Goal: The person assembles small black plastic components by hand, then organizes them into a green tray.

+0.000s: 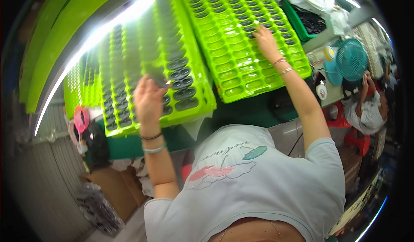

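Observation:
Two bright green trays with rows of oval pockets lie side by side. Over the left tray, my left hand has its fingers curled together around a motion-blurred dark piece; its outline is unclear. Dark oval pieces with two openings fill pockets right beside that hand. My right hand reaches over the right tray, fingertips drawn together on a small dark oval piece at a pocket. Dark pieces occupy that tray's far rows and part of its right side; its near-left pockets are bare.
A green bin of dark pieces stands beyond the right tray. A teal fan is at the right, with another person behind it. At the left are a pink round object and a cardboard box below the table.

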`<state>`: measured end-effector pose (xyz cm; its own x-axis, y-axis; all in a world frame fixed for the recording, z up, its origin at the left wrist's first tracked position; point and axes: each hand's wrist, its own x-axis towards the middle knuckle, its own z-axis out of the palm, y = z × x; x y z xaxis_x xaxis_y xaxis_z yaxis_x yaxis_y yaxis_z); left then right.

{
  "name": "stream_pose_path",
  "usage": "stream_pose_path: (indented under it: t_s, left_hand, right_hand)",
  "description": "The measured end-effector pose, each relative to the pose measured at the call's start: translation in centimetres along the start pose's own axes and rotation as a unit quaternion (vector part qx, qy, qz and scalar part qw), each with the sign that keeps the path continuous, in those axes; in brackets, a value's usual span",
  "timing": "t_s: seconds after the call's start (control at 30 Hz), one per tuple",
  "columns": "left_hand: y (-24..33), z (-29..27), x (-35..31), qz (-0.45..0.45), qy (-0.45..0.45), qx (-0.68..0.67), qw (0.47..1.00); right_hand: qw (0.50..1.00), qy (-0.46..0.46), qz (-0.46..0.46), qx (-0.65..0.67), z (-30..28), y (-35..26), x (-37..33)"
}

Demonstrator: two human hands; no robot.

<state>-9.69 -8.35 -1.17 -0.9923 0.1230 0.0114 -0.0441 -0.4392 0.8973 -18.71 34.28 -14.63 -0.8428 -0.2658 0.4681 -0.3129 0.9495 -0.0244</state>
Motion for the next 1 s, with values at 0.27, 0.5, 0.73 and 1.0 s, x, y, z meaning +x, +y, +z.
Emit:
stream_pose_path:
  t_s: [0.27, 0.5, 0.73, 1.0]
  left_hand:
    - [-2.7, 5.4, -2.3, -0.061, -0.056, -0.193, 0.978]
    - [-3.4, 6.8, -3.9, -0.083, -0.054, -0.191, 0.977]
    - [-4.5, 9.2, -4.3, -0.124, -0.082, -0.160, 0.976]
    - [-5.8, 10.1, -5.4, -0.087, -0.083, -0.138, 0.983]
  right_hand:
    - [0.999, 0.009, 0.036, 0.026, -1.4, -0.3, 0.7]
    - [0.647, 0.023, 0.338, 0.683, -9.9, -10.8, 0.5]
    - [0.457, -0.079, 0.370, 0.805, -16.6, -16.8, -1.8]
    - [0.757, -0.001, 0.214, 0.617, -18.8, -20.6, -2.7]
